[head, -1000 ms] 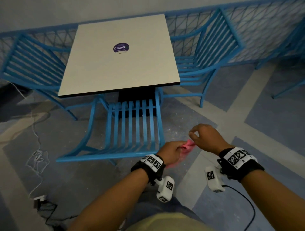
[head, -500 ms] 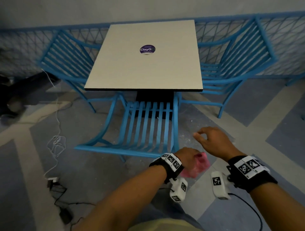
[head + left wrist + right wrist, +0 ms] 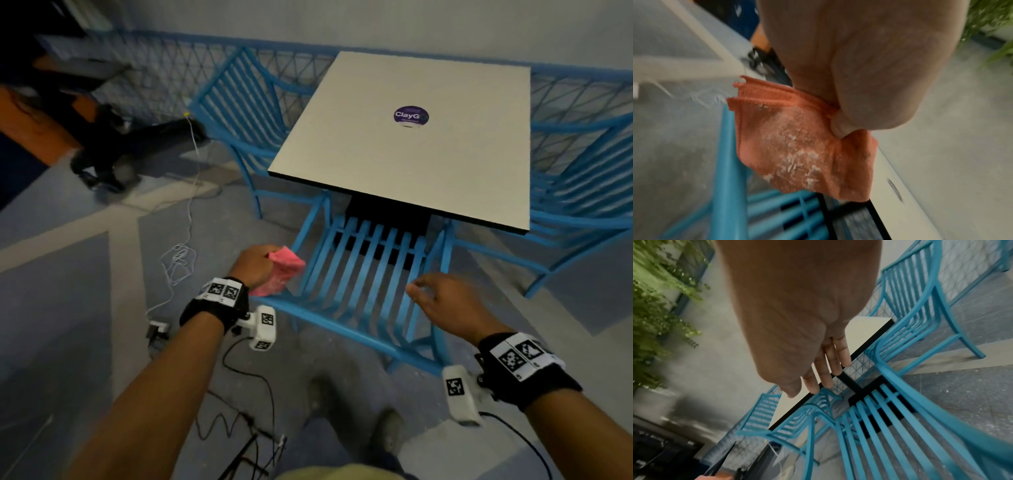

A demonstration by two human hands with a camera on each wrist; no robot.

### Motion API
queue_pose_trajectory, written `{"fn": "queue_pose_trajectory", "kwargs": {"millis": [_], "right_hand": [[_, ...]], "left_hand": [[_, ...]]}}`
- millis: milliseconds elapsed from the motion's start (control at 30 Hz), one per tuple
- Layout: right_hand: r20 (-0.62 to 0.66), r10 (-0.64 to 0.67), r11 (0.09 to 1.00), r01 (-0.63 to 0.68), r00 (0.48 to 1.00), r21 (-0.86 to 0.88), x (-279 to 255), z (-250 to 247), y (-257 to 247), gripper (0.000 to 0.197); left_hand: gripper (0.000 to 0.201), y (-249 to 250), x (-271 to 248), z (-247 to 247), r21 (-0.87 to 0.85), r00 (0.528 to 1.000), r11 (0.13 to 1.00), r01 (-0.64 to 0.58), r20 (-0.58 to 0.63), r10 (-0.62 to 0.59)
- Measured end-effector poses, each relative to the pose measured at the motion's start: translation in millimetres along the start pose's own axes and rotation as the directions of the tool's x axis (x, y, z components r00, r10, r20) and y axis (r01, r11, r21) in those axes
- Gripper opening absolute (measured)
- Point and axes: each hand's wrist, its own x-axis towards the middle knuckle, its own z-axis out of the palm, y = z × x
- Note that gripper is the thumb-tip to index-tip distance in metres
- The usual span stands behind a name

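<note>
The pink cloth [image 3: 282, 272] is held bunched in the left grip [image 3: 255, 265], with a tangled white cable [image 3: 178, 260] lying on the grey floor [image 3: 68, 291] to that grip's left. The left grip's fingers are curled tight round the cloth's upper folds. The rest of the fabric hangs free below and to the right of the grip. In the left wrist view, pale dusty smears are seen on it. The cloth is carried in the air just beside the left side of the blue slatted chair [image 3: 363, 274]; whether the frame is touched cannot be told.

Between the two grips the chair's slats are seen, and the chair is pushed in under the pale square surface [image 3: 428, 164] that lies beyond both grips. A round purple sticker [image 3: 410, 115] is borne near the middle of that surface.

The right grip [image 3: 445, 301] is held out above the right part of the chair's back. Nothing is held in it, and its fingers [image 3: 835, 356] are spread slightly and nearly straight. One more blue chair [image 3: 236, 102] is set beyond the left grip, and another [image 3: 582, 192] beyond and to the right of the right grip.
</note>
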Motion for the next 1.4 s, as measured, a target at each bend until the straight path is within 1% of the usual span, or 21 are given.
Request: {"fn": "queue_pose_trajectory", "kwargs": {"millis": [33,67,133,200,267,300,400,467,533,633,700,733,800,867,933,967,1033,1100,1200,1300,1400], "right_hand": [[0.026,-0.029,1.0,0.029,0.999,-0.003,11,7,-12,0.039],[0.052,-0.05,0.999,0.051,0.997,-0.011,22,12,-27,0.036],[0.093,-0.089,0.996,0.091,0.992,-0.018,41,22,-50,0.033],[0.134,-0.113,0.992,0.119,0.985,-0.042,62,33,-72,0.033],[0.16,-0.127,0.989,0.138,0.979,-0.057,76,42,-88,0.032],[0.164,-0.138,0.987,0.149,0.977,-0.055,85,47,-97,0.031],[0.186,-0.14,0.986,0.154,0.972,-0.06,100,55,-115,0.028],[0.214,-0.141,0.983,0.162,0.967,-0.083,108,58,-122,0.028],[0.227,-0.138,0.982,0.163,0.964,-0.099,115,61,-126,0.027],[0.227,-0.126,0.983,0.153,0.966,-0.105,123,66,-127,0.027],[0.224,-0.124,0.982,0.151,0.967,-0.11,127,67,-129,0.027],[0.228,-0.125,0.983,0.152,0.966,-0.106,128,66,-131,0.027],[0.227,-0.132,0.984,0.156,0.965,-0.088,131,64,-138,0.028],[0.207,-0.138,0.986,0.153,0.969,-0.059,134,60,-148,0.03],[0.177,-0.145,0.987,0.155,0.973,-0.041,136,56,-158,0.033],[0.161,-0.151,0.987,0.159,0.975,-0.037,138,54,-161,0.033],[0.128,-0.149,0.987,0.155,0.981,-0.039,143,49,-164,0.035],[0.104,-0.123,0.991,0.128,0.987,-0.048,147,42,-161,0.043],[0.167,-0.061,0.996,0.072,0.984,-0.057,150,29,-149,0.055],[0.269,0.017,0.998,-0.001,0.963,-0.06,155,16,-128,0.052],[0.276,0.067,0.996,-0.047,0.959,-0.078,157,-6,-108,0.042]], "left_hand": [[0.03,-16,8,-21,0.097,0.999,0.995,0.026,-0.029,-0.023],[0.026,-32,14,-39,0.174,0.997,0.982,0.071,-0.052,-0.063],[0.013,-66,27,-64,0.211,0.989,0.967,0.142,-0.079,-0.128],[0.006,-91,35,-77,0.088,0.977,0.974,0.21,-0.065,-0.204],[0.021,-96,33,-78,-0.089,0.971,0.968,0.234,-0.02,-0.237],[0.018,-104,36,-78,-0.167,0.967,0.954,0.249,-0.001,-0.253],[0.007,-124,51,-69,-0.199,0.972,0.952,0.233,0.053,-0.227],[0.004,-131,60,-61,-0.313,0.957,0.904,0.29,0.104,-0.271],[0.002,-134,64,-55,-0.391,0.946,0.863,0.32,0.175,-0.272],[0.009,-129,65,-63,-0.457,0.93,0.814,0.359,0.247,-0.271],[0.032,-129,71,-76,-0.474,0.923,0.793,0.383,0.23,-0.309],[0.042,-128,74,-84,-0.497,0.915,0.769,0.402,0.245,-0.32],[0.046,-121,81,-96,-0.494,0.915,0.775,0.394,0.292,-0.279],[0.04,-105,89,-105,-0.355,0.928,0.877,0.323,0.3,-0.221],[0.034,-76,96,-109,-0.138,0.94,0.971,0.195,0.31,-0.145],[0.031,-62,98,-107,-0.039,0.939,0.992,0.117,0.33,-0.098],[0.029,-25,97,-97,0.065,0.914,0.998,-0.001,0.405,-0.025],[0.029,8,97,-83,0.13,0.87,0.988,-0.088,0.492,0.013],[0.027,57,95,-57,0.201,0.807,0.949,-0.244,0.585,0.083],[0.031,96,100,-31,0.295,0.748,0.844,-0.448,0.641,0.174],[0.032,123,115,-7,0.341,0.709,0.751,-0.565,0.666,0.231]]}}
